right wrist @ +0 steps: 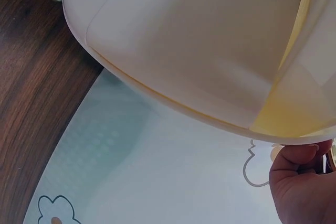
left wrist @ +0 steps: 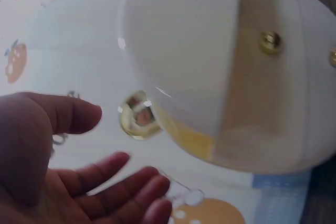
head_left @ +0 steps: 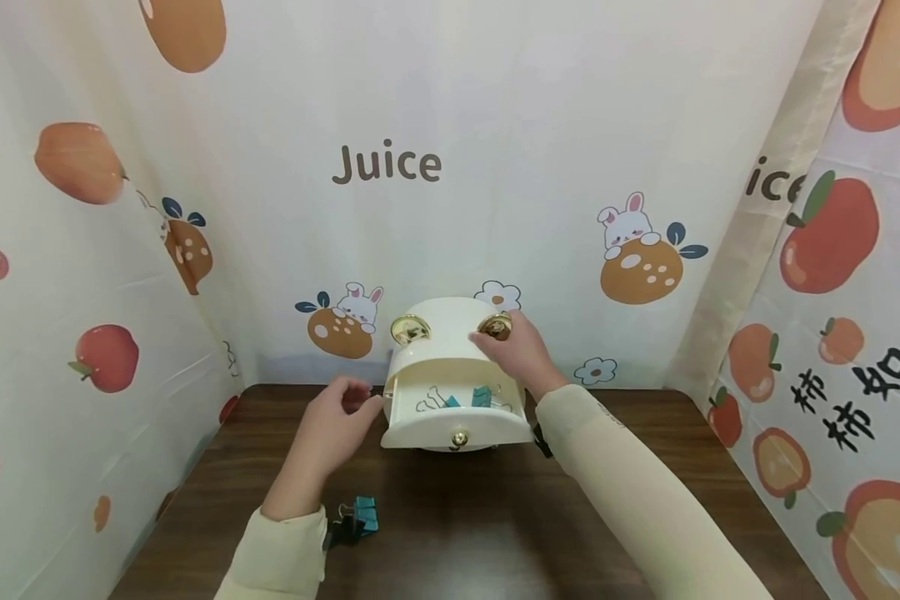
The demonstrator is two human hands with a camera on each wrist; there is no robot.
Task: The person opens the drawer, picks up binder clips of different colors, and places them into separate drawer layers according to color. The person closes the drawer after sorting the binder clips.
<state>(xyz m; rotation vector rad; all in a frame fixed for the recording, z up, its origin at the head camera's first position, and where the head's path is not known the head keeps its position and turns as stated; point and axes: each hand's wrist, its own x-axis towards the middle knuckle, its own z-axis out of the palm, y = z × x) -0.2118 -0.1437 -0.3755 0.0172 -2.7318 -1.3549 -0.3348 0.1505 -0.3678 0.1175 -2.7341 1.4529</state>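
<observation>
A glossy cream storage box (head_left: 450, 342) with two round gold ornaments on its upper front stands against the back curtain. Its drawer (head_left: 416, 433), fitted with a gold knob (head_left: 459, 438), is pulled out, and teal binder clips (head_left: 482, 397) with wire handles lie inside. My right hand (head_left: 523, 354) grips the right gold ornament (head_left: 495, 327), thumb in front. In the right wrist view, curled fingers (right wrist: 296, 163) show at the box's edge. Beside the box's left side is my left hand (head_left: 337, 423), holding nothing. Thumb and fingers are spread apart in the left wrist view.
A teal binder clip (head_left: 367, 514) sits on the dark wooden table (head_left: 450, 533) by the left sleeve. Printed curtains (head_left: 495, 167) enclose the table at the back and both sides. The left gold ornament (head_left: 410, 330) is untouched.
</observation>
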